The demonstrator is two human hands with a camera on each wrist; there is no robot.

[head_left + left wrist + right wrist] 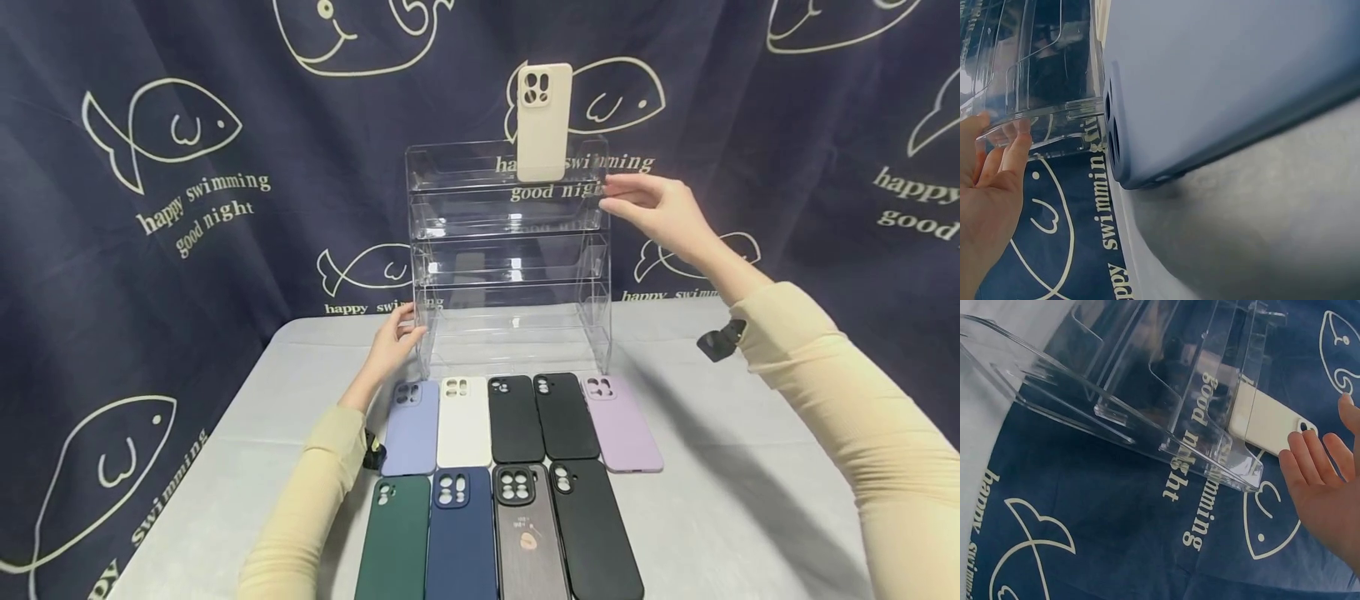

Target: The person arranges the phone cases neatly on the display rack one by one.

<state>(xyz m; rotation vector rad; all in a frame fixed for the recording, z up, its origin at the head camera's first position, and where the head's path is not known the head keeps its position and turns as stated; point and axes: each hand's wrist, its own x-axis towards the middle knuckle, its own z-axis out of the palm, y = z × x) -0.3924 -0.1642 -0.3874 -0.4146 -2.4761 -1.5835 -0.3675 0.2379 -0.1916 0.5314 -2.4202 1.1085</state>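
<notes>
A clear plastic tiered display rack [510, 287] stands at the back of the table. One cream phone case [543, 137] stands upright on its top tier, right of the middle. My left hand [393, 342] holds the rack's lower left side; in the left wrist view, the thumb and fingers of that hand [997, 169] pinch the panel edge. At the rack's upper right is my right hand [660, 212], fingers extended near the side panel. The right wrist view shows this hand [1325, 481] with loosely spread fingers and nothing in them, beside the cream case [1266, 419].
Phone cases lie in two rows before the rack: periwinkle [411, 429], white [465, 425], several black ones [517, 421], lilac [624, 427], green [393, 542], navy [461, 542] and a grey patterned one [528, 542]. A dark fish-print curtain [225, 275] hangs behind.
</notes>
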